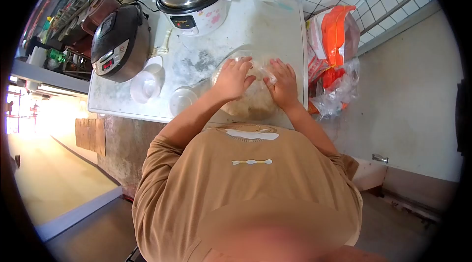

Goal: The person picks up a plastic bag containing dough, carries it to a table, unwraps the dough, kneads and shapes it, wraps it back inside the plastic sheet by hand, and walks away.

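A clear plastic bag (250, 102) with a pale, lumpy mass inside lies at the table's front edge, close to my body. What the mass is I cannot make out. My left hand (235, 79) rests on the bag's upper left, fingers stretched out and thumb apart. On the other side, my right hand (283, 84) lies against the bag's right edge, its fingers extended and its thumb touching the crinkled plastic. Left of the bag stands a clear round tub (183, 99), partly behind my left forearm.
A white electric pot (196, 18) with a steel lid stands at the back, a dark rice cooker (120, 43) at the left. Near the cooker are a translucent container (146, 86) and a white spoon (166, 41). Orange and clear bags (334, 65) crowd the table's right edge.
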Available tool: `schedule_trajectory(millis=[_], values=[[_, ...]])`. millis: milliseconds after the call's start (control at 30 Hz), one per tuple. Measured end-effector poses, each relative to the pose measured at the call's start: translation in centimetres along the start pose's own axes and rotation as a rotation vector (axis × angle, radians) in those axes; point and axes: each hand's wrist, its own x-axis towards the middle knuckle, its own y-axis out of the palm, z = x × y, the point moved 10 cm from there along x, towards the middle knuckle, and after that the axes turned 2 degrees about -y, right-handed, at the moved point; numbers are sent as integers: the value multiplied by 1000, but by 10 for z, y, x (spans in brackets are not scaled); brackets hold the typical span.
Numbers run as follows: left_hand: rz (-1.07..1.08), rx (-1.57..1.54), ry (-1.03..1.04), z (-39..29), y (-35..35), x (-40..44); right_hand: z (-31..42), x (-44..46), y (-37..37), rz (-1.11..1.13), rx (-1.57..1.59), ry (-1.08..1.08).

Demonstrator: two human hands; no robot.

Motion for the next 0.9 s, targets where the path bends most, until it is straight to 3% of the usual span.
schedule_trajectory(millis=[900], values=[[221, 10, -125, 16, 38, -8, -15, -11, 25, 101, 2, 61]])
